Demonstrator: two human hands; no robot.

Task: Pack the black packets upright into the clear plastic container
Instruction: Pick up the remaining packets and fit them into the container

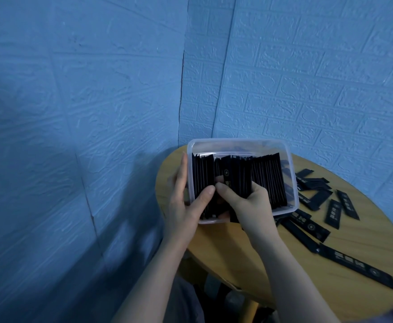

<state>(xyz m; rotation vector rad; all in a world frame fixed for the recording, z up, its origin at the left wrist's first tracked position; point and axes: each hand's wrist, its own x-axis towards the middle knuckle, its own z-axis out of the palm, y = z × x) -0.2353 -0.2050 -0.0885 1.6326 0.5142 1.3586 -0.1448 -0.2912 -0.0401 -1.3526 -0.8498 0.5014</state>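
A clear plastic container [238, 142] stands on the left part of a round wooden table [353, 248]. Rows of black packets [267, 178] stand upright inside it. My left hand [186, 201] grips the container's left wall, fingers outside and thumb inside against the packets. My right hand [249, 203] reaches in over the near rim and pinches a bunch of black packets [232, 183] near the middle. Its fingers are hidden among them.
Several loose black packets [307, 226] lie flat on the table right of the container, one long packet [363, 268] near the front edge. Blue brick-textured walls meet in a corner behind the table. The table's left edge lies under the container.
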